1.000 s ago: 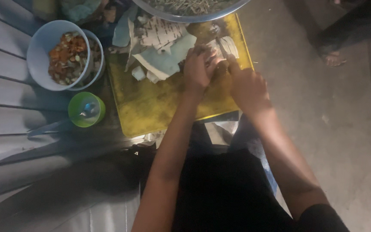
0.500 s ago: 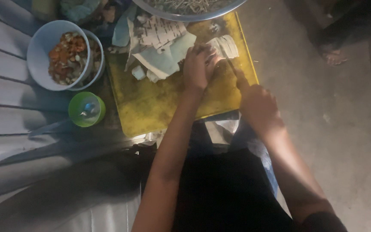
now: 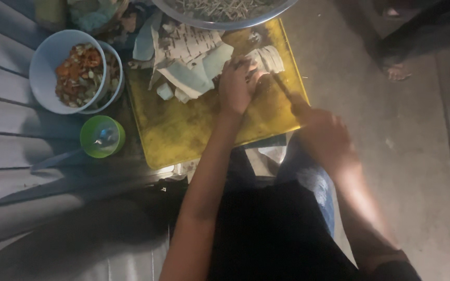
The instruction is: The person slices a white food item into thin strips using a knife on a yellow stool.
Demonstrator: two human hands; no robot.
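Note:
My left hand (image 3: 237,86) presses down on pale sliced pieces (image 3: 269,57) lying on a yellow cutting board (image 3: 183,132). My right hand (image 3: 323,131), blurred by motion, grips the handle of a knife (image 3: 282,88) whose blade reaches toward the left hand's fingers. A heap of pale green and whitish leaf-like strips (image 3: 186,57) lies on the board to the left of my left hand.
A pale blue bowl (image 3: 48,62) of orange and brown chopped bits sits nested in another bowl at the left. Below it stands a green cup (image 3: 102,136). A metal basin (image 3: 225,13) of thin sticks sits at the top. Another person's foot (image 3: 399,70) rests on concrete at the right.
My right hand has pulled back toward me and to the right, away from my left hand, drawing the knife along. My left hand stays on the pale pieces.

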